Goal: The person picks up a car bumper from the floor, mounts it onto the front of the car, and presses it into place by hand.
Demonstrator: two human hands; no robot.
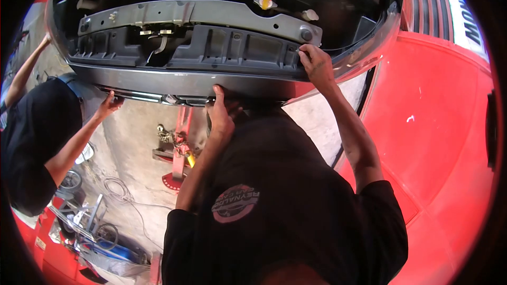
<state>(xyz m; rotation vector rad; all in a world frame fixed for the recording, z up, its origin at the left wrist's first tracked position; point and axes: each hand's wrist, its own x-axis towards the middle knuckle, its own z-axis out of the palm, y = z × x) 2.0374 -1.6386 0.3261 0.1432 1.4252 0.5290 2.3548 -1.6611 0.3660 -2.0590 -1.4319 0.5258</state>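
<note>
A grey front bumper (253, 83) spans the front of a car whose engine bay is exposed. My left hand (221, 113) grips the bumper near its middle, thumb up against the front face and the other fingers partly hidden. At the right end of the black plastic cover (222, 47), my right hand (317, 66) has its fingers pinched together; whatever they hold is too small to make out. Behind that cover runs a grey metal crossmember (211, 13), with a hood latch (161, 37) below its middle. A chrome grille strip (132, 94) shows under the bumper.
At left, a co-worker in a dark shirt (37, 132) holds the bumper's other end with one hand (109, 106). A red stand (181, 148) rises beneath the car. Cables (124, 195) and wheeled equipment (100, 227) lie on the floor. A red surface (422, 142) borders the right.
</note>
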